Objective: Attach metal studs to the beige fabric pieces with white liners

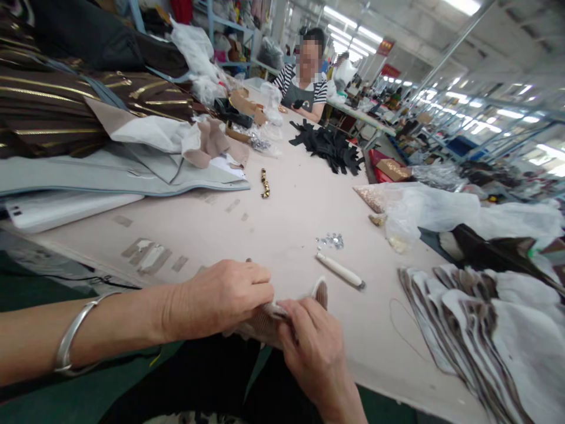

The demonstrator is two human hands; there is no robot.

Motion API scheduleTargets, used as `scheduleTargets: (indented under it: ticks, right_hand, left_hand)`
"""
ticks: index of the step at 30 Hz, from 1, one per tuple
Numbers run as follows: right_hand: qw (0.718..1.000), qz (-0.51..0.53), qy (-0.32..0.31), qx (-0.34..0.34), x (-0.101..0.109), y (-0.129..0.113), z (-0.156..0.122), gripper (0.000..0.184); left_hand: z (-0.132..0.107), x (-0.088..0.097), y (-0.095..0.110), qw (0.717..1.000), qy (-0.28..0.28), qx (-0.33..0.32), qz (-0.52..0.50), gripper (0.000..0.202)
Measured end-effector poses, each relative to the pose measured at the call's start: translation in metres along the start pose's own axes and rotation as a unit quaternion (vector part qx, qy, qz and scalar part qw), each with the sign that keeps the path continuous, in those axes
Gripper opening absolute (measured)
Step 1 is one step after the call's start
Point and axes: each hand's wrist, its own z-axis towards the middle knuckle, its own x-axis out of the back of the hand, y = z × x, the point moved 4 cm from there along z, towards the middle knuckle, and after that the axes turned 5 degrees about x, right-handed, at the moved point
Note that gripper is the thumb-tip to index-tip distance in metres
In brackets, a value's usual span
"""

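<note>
Close to the table's front edge, both my hands grip a brown ribbed fabric piece (260, 325) with a pale edge. My left hand (223, 294) pinches its upper rim, fingers bent and pressed together. Just to the right, my right hand (313, 338) closes thumb and fingers on the same fabric, and a curved flap of it sticks up behind the knuckles. What lies between the fingertips is hidden. Beyond my right hand, a white pen-like tool (339, 271) rests on the table, with a scatter of small silvery discs (331, 241) behind it.
Stacked brown-and-white fabric pieces (468, 330) lie at right, near a loose thread. Plastic bags (432, 206) stand behind them. Garments (88, 176) pile up on the left. Black strips (329, 147) and a gold bead string (265, 184) lie farther back. A person (304, 88) sits across the table.
</note>
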Motion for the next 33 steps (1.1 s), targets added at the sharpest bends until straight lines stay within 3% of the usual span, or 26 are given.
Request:
scheduleTargets:
  ticks: [5,10,18,26,33]
  right_hand:
    - [0.998,-0.047,0.024,0.03,0.018,-0.021,-0.002,0.015]
    - [0.999,-0.031,0.024,0.022,0.028,-0.033,-0.003,0.014]
    - [0.998,-0.038,0.03,0.037,0.036,-0.038,-0.005,0.016]
    - [0.997,-0.042,0.02,0.058,0.037,-0.04,-0.011,0.017]
    - [0.997,-0.036,0.068,0.016,0.03,-0.034,-0.016,0.017]
  left_hand:
    - [-0.015,0.016,0.022,0.994,0.103,-0.034,0.025,0.035]
    - [-0.023,0.025,0.038,0.988,0.142,-0.047,0.024,0.04]
    - [-0.025,0.023,0.042,0.99,0.135,-0.019,0.025,0.032]
    - [-0.025,0.017,0.047,0.993,0.114,-0.038,0.013,0.029]
    - [-0.022,0.013,0.047,0.991,0.124,-0.047,-0.013,0.028]
